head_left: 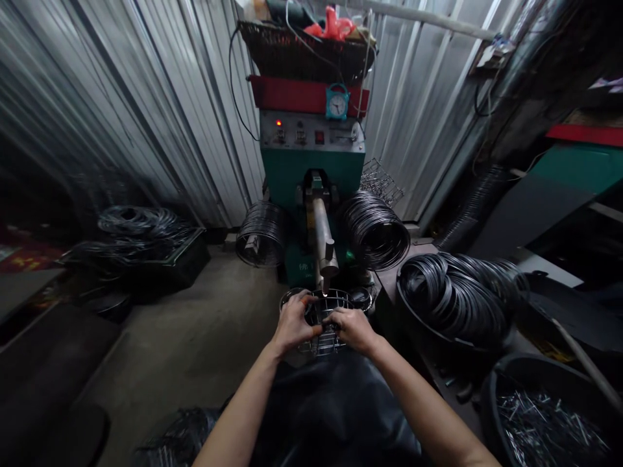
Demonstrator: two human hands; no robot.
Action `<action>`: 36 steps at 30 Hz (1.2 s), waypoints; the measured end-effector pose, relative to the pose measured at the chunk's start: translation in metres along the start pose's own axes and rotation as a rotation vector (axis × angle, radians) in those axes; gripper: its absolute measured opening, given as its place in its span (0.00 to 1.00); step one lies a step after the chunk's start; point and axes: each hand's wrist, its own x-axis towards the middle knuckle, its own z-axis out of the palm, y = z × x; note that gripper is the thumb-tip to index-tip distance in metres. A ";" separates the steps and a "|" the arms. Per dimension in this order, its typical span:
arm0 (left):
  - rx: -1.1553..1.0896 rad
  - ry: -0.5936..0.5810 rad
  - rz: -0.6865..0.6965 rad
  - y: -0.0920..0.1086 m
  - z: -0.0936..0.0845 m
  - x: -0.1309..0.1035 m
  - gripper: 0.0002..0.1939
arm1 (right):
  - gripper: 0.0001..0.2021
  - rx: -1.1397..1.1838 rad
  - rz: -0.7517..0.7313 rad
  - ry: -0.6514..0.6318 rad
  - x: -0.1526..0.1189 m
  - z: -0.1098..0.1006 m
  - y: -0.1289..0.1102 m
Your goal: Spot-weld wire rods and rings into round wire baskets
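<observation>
A round wire frame (327,345) of thin metal rods lies below the electrode tip of a green spot-welding machine (314,162). A small bright glow shows where the tip meets the frame's top edge. My left hand (294,322) is on the frame's left side, its fingers curled round the rim, with orange wraps on some fingers. On the right side, my right hand (351,326) has its fingers pinched together at the wires; the exact piece between them is too small to make out. The machine's metal arm (324,237) reaches out above both hands.
Wire ring bundles (374,230) hang on both sides of the machine. To the right stand a tub with wire rings (457,295) and a black bucket (494,402) of short metal rods. A crate (187,263) with wire rings is at the left.
</observation>
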 end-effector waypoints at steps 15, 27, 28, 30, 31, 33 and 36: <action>0.097 -0.003 -0.106 0.008 -0.003 0.027 0.25 | 0.16 0.152 0.103 0.202 0.016 0.008 0.011; 0.076 0.066 -0.138 -0.001 0.004 0.048 0.25 | 0.19 0.844 0.657 0.621 -0.120 0.126 0.059; 0.065 0.071 -0.147 -0.002 0.003 0.050 0.25 | 0.20 0.813 0.656 0.638 -0.126 0.132 0.060; 0.047 0.079 -0.163 -0.005 0.002 0.051 0.26 | 0.25 0.781 0.664 0.662 -0.131 0.136 0.062; 0.044 0.085 -0.171 -0.007 0.002 0.051 0.26 | 0.26 0.780 0.671 0.671 -0.129 0.135 0.065; 0.047 0.085 -0.181 -0.010 0.003 0.050 0.27 | 0.30 0.825 0.710 0.680 -0.123 0.129 0.071; 0.059 0.065 -0.183 -0.009 0.002 0.049 0.27 | 0.37 1.001 0.802 0.659 -0.115 0.120 0.078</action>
